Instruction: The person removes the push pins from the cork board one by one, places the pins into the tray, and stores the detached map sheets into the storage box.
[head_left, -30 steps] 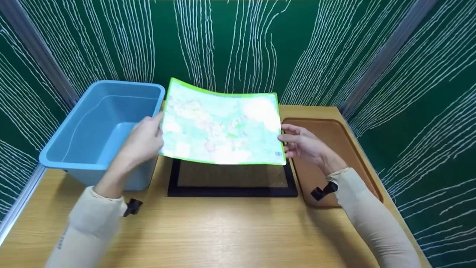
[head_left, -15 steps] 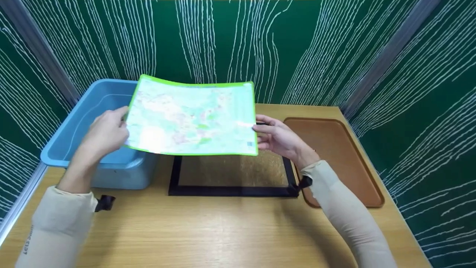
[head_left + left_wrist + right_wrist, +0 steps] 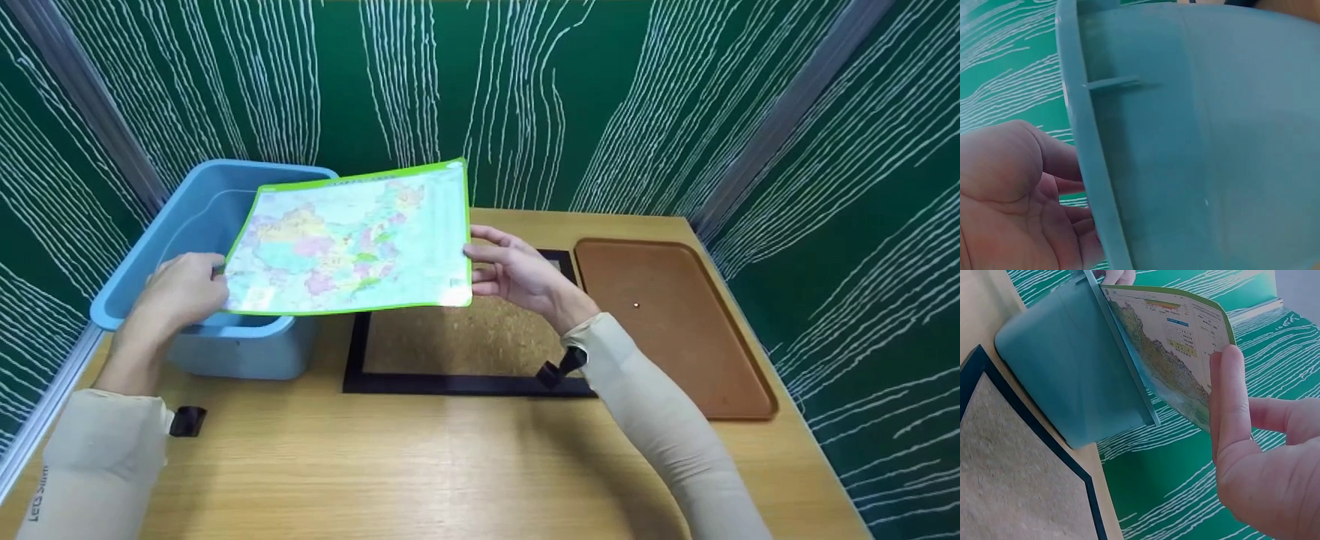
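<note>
A thin map sheet (image 3: 352, 247) with a bright green border is held above the right part of a blue plastic bin (image 3: 217, 330), slightly bent and tilted. My left hand (image 3: 184, 291) pinches its left edge over the bin. In the left wrist view the bin's rim hides that hand's fingertips. Its right edge is pinched by my right hand (image 3: 521, 270), thumb on top and fingers beneath. From the right wrist view, the map's underside (image 3: 1168, 343) shows another printed map, with the fingers of my right hand (image 3: 1269, 461) against it.
On the wooden table (image 3: 420, 457), a black-framed board with a brown speckled surface (image 3: 480, 337) lies in the middle, partly under the map. A brown tray (image 3: 675, 330) sits to its right. Green walls with white lines (image 3: 510, 90) enclose the back and sides.
Both hands have carried the map leftward from over the framed board to over the bin. Its left side has dropped lower, and more of the board and tray now shows.
</note>
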The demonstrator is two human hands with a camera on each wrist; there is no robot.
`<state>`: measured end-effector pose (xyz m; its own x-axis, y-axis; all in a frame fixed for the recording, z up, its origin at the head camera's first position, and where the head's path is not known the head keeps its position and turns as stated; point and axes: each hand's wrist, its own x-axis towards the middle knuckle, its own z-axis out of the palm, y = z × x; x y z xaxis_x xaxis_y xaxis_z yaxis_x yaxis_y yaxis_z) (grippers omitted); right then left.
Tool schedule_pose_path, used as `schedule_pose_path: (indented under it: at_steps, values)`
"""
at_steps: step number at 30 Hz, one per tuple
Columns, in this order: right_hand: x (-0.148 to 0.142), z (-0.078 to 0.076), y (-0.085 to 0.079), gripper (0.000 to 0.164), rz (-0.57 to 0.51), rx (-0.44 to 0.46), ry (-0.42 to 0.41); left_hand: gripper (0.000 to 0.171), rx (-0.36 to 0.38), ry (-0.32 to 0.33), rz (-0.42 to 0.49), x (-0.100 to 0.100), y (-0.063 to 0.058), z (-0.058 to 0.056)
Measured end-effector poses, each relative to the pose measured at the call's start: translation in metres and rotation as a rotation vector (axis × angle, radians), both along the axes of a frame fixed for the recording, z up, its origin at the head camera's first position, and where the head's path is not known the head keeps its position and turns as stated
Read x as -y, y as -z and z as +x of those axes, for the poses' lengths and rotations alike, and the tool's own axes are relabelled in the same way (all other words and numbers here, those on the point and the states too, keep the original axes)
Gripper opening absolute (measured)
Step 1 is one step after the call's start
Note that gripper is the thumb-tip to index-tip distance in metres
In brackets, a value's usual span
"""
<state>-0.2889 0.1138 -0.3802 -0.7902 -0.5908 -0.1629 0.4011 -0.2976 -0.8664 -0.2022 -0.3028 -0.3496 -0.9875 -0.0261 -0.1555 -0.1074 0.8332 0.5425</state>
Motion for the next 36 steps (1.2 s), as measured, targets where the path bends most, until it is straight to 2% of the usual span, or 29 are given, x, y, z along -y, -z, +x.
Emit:
schedule_pose_path:
  at_steps: [13, 20, 24, 27, 31, 36]
  values:
    - [0.022, -0.003, 0.005, 0.039, -0.04, 0.036, 0.012, 0.047, 0.037, 0.015, -0.049, 0.009, 0.006, 0.007]
    - [0.029, -0.005, 0.004, 0.038, -0.052, 0.033, 0.006, 0.045, 0.008, 0.042, -0.095, 0.012, 0.003, 0.012]
    - [0.037, -0.005, 0.003, 0.035, -0.065, 0.038, 0.007, 0.046, -0.024, 0.059, -0.189, 0.01, 0.0, 0.02]
    - [0.044, -0.005, 0.001, 0.033, -0.068, 0.035, 0.006, 0.05, -0.057, 0.049, -0.25, 0.006, -0.002, 0.027]
    - [0.053, -0.005, -0.001, 0.035, -0.058, 0.026, 0.009, 0.056, -0.109, 0.049, -0.25, -0.001, -0.002, 0.038]
    - [0.064, -0.005, -0.001, 0.035, -0.051, 0.033, 0.034, 0.054, -0.178, 0.102, -0.237, -0.015, 0.002, 0.054]
